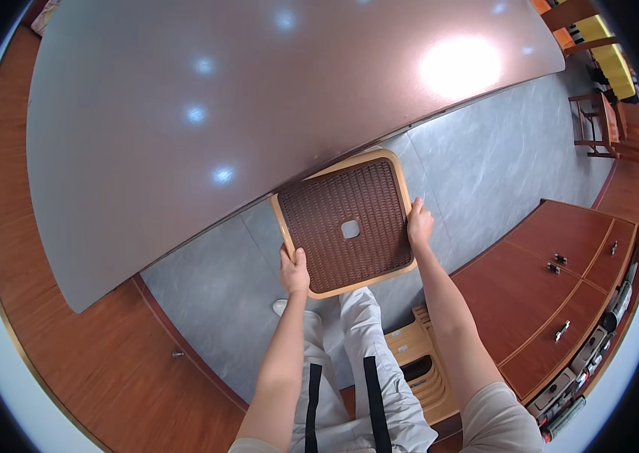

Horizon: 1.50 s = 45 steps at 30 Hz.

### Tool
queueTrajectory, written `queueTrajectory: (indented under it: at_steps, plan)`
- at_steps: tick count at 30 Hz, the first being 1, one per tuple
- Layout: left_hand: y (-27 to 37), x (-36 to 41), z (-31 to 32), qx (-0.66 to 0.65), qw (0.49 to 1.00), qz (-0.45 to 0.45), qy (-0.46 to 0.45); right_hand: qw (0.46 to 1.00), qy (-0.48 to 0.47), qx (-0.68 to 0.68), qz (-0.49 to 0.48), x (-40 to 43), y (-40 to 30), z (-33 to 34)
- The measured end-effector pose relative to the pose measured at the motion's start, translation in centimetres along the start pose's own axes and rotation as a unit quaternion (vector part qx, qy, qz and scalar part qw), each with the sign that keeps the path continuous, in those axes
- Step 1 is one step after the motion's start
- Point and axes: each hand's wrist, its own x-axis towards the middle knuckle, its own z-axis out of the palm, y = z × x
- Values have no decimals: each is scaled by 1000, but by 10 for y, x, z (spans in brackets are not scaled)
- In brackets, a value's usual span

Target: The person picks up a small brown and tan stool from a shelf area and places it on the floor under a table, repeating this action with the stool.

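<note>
A square plastic stool [336,192] shows its brown wicker-patterned seat, tan rim and small central hole. My left hand [295,273] grips the near left side of the rim, thumb on top. My right hand [420,225] holds the right side of the rim. The stool's far edge meets the edge of a large, glossy brown-grey table [127,164], which hides the far left corner of the seat. The stool's legs are out of sight beneath the seat.
Tan plastic stools [410,342] stand beside my right leg. A reddish wooden cabinet [523,266] with metal handles is at the right, several objects [588,348] along its back. Wooden panelling [98,351] lines the left; a wooden chair [603,124] stands far right on grey tile [489,153].
</note>
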Motion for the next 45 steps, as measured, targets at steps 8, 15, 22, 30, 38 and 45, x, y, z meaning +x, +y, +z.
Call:
queueTrajectory:
  at_steps: [8,15,22,30,38,45]
  plan:
    - [24,-18,-70,227,968,68,-84,965,-95,-232,-83,-53,17,-33]
    - [179,-151,-349,-338,906,229,-114,951,-139,-270,-68,-172,104,-96]
    - [272,-335,-546,-589,752,279,-98,958,-122,-234,-110,-268,105,-112]
    - [245,-384,-642,-574,657,485,-56,942,-163,-183,-229,-329,21,-67]
    - [242,-342,-691,-562,631,534,-27,929,-198,-184,-252,-366,-85,-36]
    - [268,-256,-736,-548,626,554,-18,924,-242,-228,-189,-335,-130,33]
